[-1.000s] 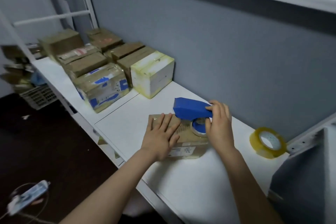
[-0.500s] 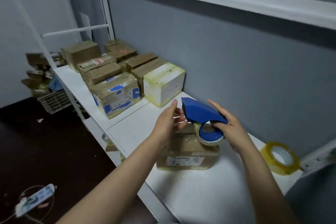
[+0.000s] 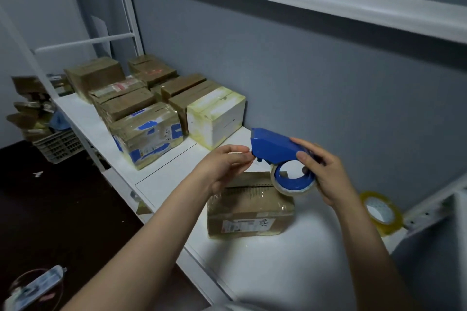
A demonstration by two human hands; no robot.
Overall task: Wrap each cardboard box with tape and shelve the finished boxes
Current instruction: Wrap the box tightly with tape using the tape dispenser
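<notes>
Taping is in hand: just above the cardboard box (image 3: 250, 207) my right hand (image 3: 326, 174) grips the tape dispenser (image 3: 274, 146), my left hand (image 3: 225, 166) has fingertips together at its nose, tape caught or not I cannot tell; next, draw tape onto the box.

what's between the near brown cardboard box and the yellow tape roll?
Head view: bare white shelf, crossed above by the forearm of the right hand, which grips the blue plastic tape dispenser.

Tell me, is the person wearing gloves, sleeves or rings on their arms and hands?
No gloves! The left hand and the right hand are bare, and no rings show on the fingers. No watch or bracelet shows on the wrists. The forearms are bare too, and no sleeve comes into view.
</notes>
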